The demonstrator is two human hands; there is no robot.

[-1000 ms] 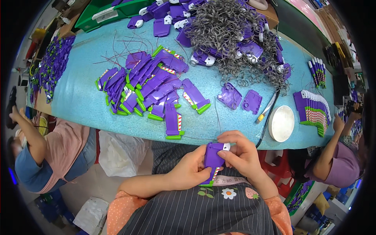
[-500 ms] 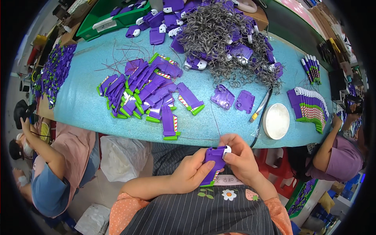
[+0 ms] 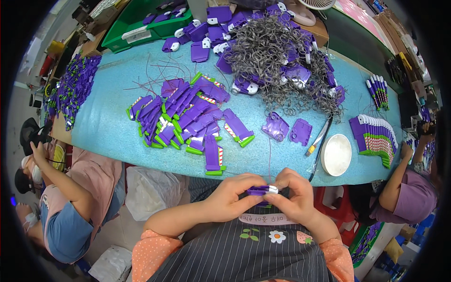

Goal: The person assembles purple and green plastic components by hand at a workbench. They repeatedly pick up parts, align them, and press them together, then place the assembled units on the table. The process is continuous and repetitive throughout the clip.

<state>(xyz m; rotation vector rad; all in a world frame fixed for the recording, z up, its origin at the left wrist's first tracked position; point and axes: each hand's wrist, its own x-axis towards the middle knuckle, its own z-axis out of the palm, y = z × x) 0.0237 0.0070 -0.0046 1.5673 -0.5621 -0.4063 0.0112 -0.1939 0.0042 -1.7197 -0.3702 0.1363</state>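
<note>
Close above my apron, a purple plastic toy wing panel [image 3: 256, 190] with a white corner piece is held edge-up between both hands. My left hand [image 3: 233, 196] pinches its purple end, while my right hand [image 3: 295, 196] grips the white corner with thumb and fingers. A thin dark red wire [image 3: 269, 160] runs up from the part onto the table. The panel's broad faces are mostly hidden by fingers. Just beyond my hands, a finished-looking wing [image 3: 213, 157] with a green tip and striped sticker lies beside a heap of similar wings [image 3: 188, 113].
Two loose purple shells [image 3: 276, 127], a yellow-tipped cutter [image 3: 312, 149] and a white bowl [image 3: 336, 155] lie right of centre. Behind is a pile of grey rings [image 3: 277, 56]. Fanned wings [image 3: 371, 136] sit far right, a green bin [image 3: 141, 33] back left. People work on both sides.
The wing panel has been tilted from showing its broad face to edge-up. My right fingers have come down around the white corner. The whole view has shifted slightly.
</note>
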